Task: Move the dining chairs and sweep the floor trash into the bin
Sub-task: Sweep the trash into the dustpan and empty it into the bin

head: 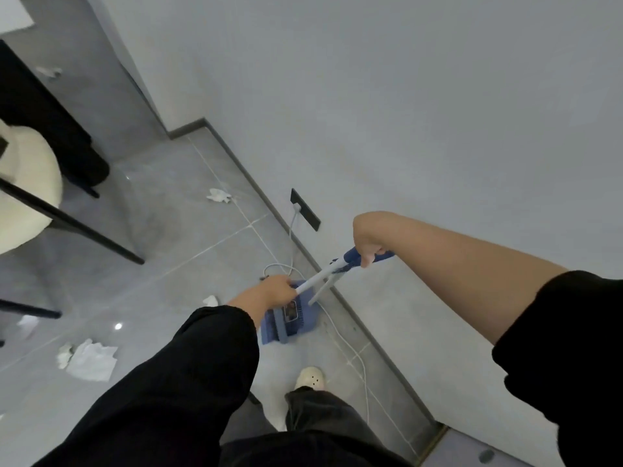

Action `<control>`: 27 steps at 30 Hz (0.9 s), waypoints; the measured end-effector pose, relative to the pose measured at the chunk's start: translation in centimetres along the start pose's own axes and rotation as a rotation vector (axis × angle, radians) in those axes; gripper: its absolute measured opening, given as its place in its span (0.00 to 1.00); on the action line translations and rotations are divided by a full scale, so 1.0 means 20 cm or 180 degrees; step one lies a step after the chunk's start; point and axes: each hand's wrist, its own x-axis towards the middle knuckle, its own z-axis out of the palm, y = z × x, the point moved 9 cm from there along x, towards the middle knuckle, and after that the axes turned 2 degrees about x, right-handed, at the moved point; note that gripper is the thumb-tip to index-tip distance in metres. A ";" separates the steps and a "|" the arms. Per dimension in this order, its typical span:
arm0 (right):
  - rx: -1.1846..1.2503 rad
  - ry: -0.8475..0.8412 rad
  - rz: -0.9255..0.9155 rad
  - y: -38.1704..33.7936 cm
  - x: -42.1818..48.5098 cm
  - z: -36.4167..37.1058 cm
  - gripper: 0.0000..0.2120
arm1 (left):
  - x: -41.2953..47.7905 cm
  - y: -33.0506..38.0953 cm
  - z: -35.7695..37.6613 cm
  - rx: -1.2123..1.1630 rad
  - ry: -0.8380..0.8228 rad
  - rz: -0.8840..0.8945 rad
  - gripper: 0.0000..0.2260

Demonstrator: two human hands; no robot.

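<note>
Five bits of white paper trash lie on the floor (161,237): one near the wall's baseboard (219,195), one far back (50,72), and three toward the left edge (89,360) (210,301) (27,323). One cream chair (25,190), one blue dustpan (286,316), two hands.

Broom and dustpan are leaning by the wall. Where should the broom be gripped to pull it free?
Grip the broom's white pole low with the left hand and its blue end grip with the right hand, coming from the room side. The pole slants up from the dustpan against the wall, so only that side is open.
</note>
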 end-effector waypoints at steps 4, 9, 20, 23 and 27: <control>0.1972 -0.0608 0.0041 0.02 0.01 0.11 0.17 | -0.06 -0.11 0.00 -0.0302 -0.0179 -0.0226 0.15; 0.3571 -0.0877 0.0126 -0.10 -0.01 0.12 0.15 | -0.12 -0.21 0.08 -0.1940 -0.0661 -0.0600 0.14; 0.5164 -0.1188 0.0012 -0.31 0.02 0.08 0.16 | -0.09 0.01 0.23 -0.4123 -0.1334 -0.0112 0.06; 0.5302 -0.1246 -0.0064 -0.31 0.02 0.05 0.15 | -0.08 0.04 0.19 -0.4749 -0.0938 -0.0159 0.06; 0.5427 -0.1302 -0.0127 -0.27 0.04 0.00 0.16 | -0.06 -0.05 0.01 -0.3525 0.0013 -0.0167 0.09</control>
